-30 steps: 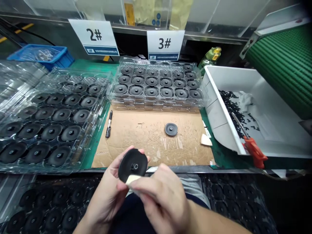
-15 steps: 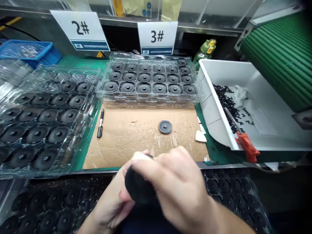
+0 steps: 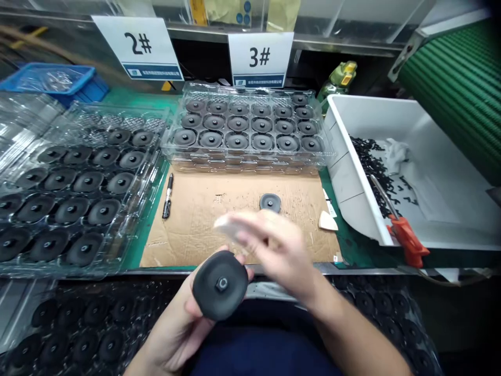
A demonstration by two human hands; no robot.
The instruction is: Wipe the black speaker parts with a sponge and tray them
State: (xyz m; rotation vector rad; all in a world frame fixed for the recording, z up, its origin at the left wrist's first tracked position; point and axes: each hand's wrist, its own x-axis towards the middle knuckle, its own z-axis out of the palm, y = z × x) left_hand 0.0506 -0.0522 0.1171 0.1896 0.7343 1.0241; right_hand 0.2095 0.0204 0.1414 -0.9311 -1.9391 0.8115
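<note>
My left hand (image 3: 183, 318) grips a round black rubber disc (image 3: 220, 284) with a small metal hub in its middle, held face-up near the bench's front edge. Just above it, my right hand (image 3: 274, 245) is blurred by motion and pinches a small pale wedge-shaped piece (image 3: 227, 224) between its fingertips. A second, smaller black disc (image 3: 270, 202) lies loose on the brown cardboard sheet (image 3: 195, 219) behind my right hand.
Clear plastic trays of black discs stand at the left (image 3: 74, 188) and at the back under the 3# sign (image 3: 246, 130). A black pen (image 3: 167, 196) lies beside the cardboard. A white bin (image 3: 352, 172) with black scraps and red-handled cutters (image 3: 405, 235) sits at the right. Another pale wedge (image 3: 327, 222) lies nearby.
My right hand has lifted off the disc and swung up and away with the pale piece. The disc's face shows again in my left hand.
</note>
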